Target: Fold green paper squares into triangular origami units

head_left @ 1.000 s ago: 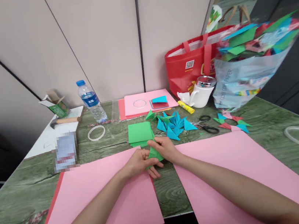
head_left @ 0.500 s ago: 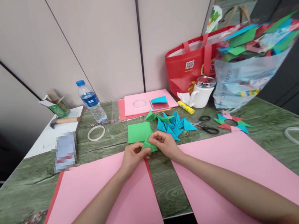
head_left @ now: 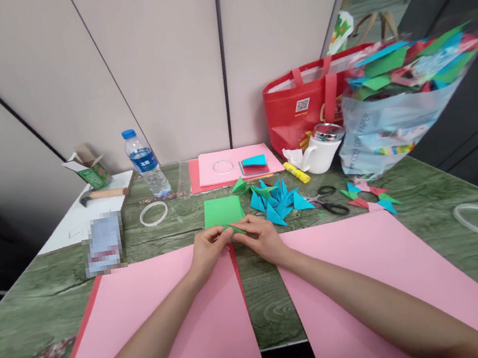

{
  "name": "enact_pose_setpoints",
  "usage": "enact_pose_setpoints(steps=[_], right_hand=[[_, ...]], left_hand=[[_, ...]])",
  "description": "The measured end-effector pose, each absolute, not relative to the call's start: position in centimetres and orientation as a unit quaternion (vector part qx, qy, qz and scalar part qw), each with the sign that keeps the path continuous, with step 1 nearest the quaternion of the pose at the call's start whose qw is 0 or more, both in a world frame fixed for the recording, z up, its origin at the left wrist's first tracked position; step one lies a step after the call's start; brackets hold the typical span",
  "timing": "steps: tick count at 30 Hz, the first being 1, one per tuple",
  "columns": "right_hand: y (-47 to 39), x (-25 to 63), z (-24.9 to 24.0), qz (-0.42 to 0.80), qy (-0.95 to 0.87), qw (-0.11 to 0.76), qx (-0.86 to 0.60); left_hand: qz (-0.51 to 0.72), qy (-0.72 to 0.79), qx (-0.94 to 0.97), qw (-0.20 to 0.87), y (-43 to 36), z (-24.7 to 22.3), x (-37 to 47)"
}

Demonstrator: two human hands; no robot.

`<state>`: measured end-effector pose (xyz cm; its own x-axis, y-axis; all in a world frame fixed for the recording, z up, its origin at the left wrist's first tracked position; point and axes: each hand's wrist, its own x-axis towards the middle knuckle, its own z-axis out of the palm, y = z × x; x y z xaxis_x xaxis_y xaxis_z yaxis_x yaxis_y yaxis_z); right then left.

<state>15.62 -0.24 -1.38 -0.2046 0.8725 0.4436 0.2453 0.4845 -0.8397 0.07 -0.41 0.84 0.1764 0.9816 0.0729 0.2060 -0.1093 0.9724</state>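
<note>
Between my two hands is a small folded piece of green paper [head_left: 233,229], mostly hidden by the fingers. My left hand [head_left: 208,248] pinches its left end, thumb and fingers closed on it. From the right, my right hand [head_left: 263,238] grips the same piece, its fingertips pressed close to the left thumb. Just behind the hands lies a stack of green square paper [head_left: 223,211]. Folded blue paper pieces [head_left: 280,200] are heaped to the right of it, with folded green pieces [head_left: 240,186] at their back edge.
Large pink sheets [head_left: 187,316] lie under my forearms. Scissors [head_left: 334,208], a ring of folded pieces [head_left: 372,196], a glue stick [head_left: 297,172] and a white mug [head_left: 326,146] are to the right. A water bottle [head_left: 146,162], tape roll [head_left: 154,213] and hammer [head_left: 105,193] stand or lie left.
The green paper was spread wider and partly raised; now it is folded narrow between the fingertips. My right hand has moved slightly left and down, closer to my left hand.
</note>
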Motion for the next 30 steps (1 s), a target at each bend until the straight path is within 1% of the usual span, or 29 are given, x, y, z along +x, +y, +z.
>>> enact_pose_setpoints(steps=[3,5,6,9,12,16,19,22,26,30], right_hand=[[-0.1,15.6,-1.5,0.324,-0.699,0.498,-0.399],[0.0,15.5,-1.6,0.356,-0.681,0.498,-0.401],[0.0,15.4,-1.7,0.388,-0.661,0.500,-0.403],[0.0,15.2,-1.8,0.503,-0.569,0.508,-0.407],[0.1,15.1,-1.9,0.562,-0.510,0.515,-0.399],[0.2,15.1,-1.7,0.590,-0.503,0.500,-0.385],[0.2,15.2,-1.5,0.610,-0.499,0.485,-0.379],[0.2,15.3,-1.3,0.625,-0.483,0.490,-0.369],[0.1,15.3,-0.9,0.628,-0.495,0.482,-0.358],[0.2,15.3,-1.0,0.596,-0.498,0.506,-0.376]], left_hand=[[0.473,0.498,0.600,0.410,-0.1,0.9,0.1],[0.508,0.485,0.589,0.400,0.2,1.0,0.0],[0.506,0.476,0.591,0.410,0.3,1.1,-0.1],[0.448,0.478,0.617,0.436,0.5,1.3,-0.2],[0.428,0.501,0.615,0.434,0.5,1.2,-0.3],[0.448,0.511,0.601,0.421,0.3,0.9,-0.2],[0.455,0.513,0.613,0.393,0.0,1.1,-0.1],[0.470,0.507,0.622,0.369,-0.4,1.3,0.0],[0.476,0.494,0.603,0.407,-0.4,1.4,0.1],[0.420,0.486,0.612,0.461,-0.1,1.2,0.1]])
